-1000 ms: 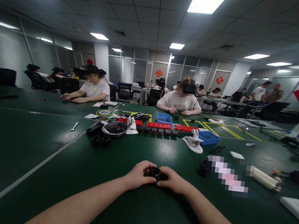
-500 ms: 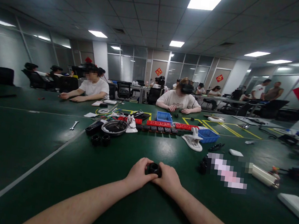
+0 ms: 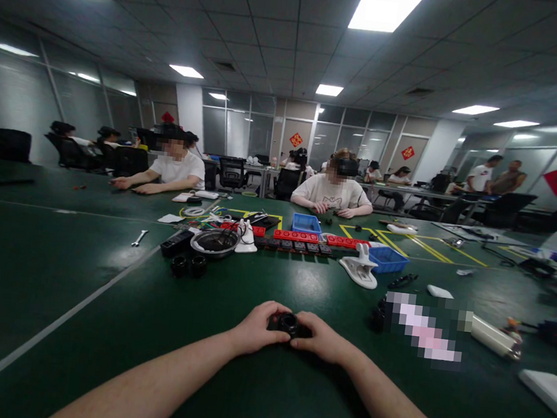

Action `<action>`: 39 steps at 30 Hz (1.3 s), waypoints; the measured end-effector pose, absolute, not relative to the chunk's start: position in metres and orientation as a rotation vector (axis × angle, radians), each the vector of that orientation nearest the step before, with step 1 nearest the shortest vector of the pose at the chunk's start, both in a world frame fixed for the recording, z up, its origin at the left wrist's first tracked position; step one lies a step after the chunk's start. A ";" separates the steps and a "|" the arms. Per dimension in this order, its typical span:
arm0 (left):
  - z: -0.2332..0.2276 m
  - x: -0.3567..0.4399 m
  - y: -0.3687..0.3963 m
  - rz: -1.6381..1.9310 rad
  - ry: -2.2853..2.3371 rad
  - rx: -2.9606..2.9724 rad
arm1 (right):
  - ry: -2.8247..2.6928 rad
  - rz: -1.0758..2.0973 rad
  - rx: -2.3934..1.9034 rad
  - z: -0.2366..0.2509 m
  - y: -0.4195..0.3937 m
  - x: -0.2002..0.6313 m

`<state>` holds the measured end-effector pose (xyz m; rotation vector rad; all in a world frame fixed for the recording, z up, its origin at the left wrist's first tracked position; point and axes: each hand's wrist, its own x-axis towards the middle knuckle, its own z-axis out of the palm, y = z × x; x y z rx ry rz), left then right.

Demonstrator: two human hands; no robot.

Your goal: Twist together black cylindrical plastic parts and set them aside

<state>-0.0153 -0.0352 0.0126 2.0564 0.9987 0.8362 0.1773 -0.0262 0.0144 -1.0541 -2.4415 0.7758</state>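
While both hands [image 3: 289, 334] grip, black part [image 3: 288, 322] between

Two bare forearms enter from the lower edge of the view. No sleeve covers either forearm up to the frame edge. The left hand [image 3: 257, 328] and right hand [image 3: 323, 338] carry no gloves, rings or watch.

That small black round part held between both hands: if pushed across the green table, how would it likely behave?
The black part looks rigid, probably hard plastic or metal, so it should hold its shape in the left hand and right hand. Its ring-like top suggests it may roll if tipped onto its side. The table looks smooth and glossy, so it would probably slide easily.
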 end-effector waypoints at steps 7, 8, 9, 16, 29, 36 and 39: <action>0.012 -0.015 -0.035 0.827 1.024 2.058 | -2.428 0.775 -1.040 0.012 -0.025 0.176; 0.012 -0.014 -0.035 0.827 1.034 2.057 | -2.413 0.792 -1.052 0.012 -0.025 0.176; 0.012 -0.014 -0.035 0.828 1.043 2.057 | -2.398 0.809 -1.068 0.012 -0.025 0.176; 0.010 -0.007 -0.042 0.891 1.126 2.033 | -2.376 0.685 -1.276 0.009 -0.027 0.172; 0.013 -0.010 -0.039 0.915 1.123 2.014 | -2.393 0.396 -1.325 0.014 -0.037 0.163; 0.017 -0.011 -0.040 0.822 0.982 2.051 | -2.460 0.831 -1.114 0.023 -0.030 0.178; 0.017 -0.011 -0.039 0.816 0.985 2.062 | -2.454 0.876 -1.075 0.025 -0.028 0.179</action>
